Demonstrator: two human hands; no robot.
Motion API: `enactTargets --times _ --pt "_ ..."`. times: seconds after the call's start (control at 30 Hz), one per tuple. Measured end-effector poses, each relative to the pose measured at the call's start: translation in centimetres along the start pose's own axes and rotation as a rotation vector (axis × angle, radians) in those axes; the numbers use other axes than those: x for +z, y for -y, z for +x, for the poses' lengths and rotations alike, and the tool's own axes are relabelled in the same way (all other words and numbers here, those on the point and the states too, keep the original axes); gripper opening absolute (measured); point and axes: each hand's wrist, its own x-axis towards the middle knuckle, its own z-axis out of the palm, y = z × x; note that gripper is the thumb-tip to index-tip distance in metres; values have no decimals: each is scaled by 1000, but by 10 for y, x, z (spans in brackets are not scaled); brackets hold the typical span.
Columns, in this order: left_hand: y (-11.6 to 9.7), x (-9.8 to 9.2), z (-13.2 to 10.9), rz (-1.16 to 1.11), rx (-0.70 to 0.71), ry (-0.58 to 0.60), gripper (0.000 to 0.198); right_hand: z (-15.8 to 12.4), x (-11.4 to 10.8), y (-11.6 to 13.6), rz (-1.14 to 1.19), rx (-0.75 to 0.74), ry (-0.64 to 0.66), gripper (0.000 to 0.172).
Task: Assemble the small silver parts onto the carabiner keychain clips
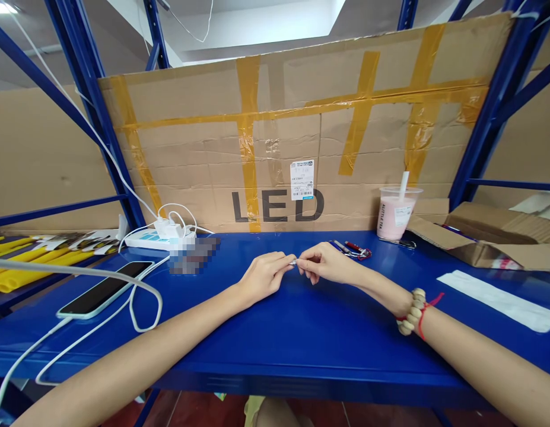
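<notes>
My left hand (266,276) and my right hand (323,263) meet over the middle of the blue table (301,332). Between their fingertips is a small shiny silver piece (293,263), mostly covered, its kind too small to tell. The left thumb and fingers pinch it from one side, and the right fingers close on it from the other. Just behind the right hand lie several small metal and red items (352,250), perhaps pens or key-ring pieces, partly hidden by that hand. A beaded bracelet with red string (412,311) circles the right wrist.
Left: a phone (108,290) with white cables and a power strip (159,239). Right: a pink drink cup with a straw (396,213), an opened cardboard box (492,234) and a white strip (501,299). A taped cardboard sheet (194,154) stands along the back between blue posts.
</notes>
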Motion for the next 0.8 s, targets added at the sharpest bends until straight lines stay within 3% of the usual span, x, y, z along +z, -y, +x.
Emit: enactTargets --times 0.17,0.33,0.6,0.8 --pt "2 0 2 -11 -38 3 30 5 8 -7 307 189 31 44" --pt "-1 -2 7 -83 -186 25 29 9 8 -12 276 210 -6 48" --pt "5 1 9 -179 -301 -19 26 7 -9 -14 -276 -147 -427 40" --pt "4 -2 8 -185 -281 50 26 5 -8 -13 -449 -279 -405 33"
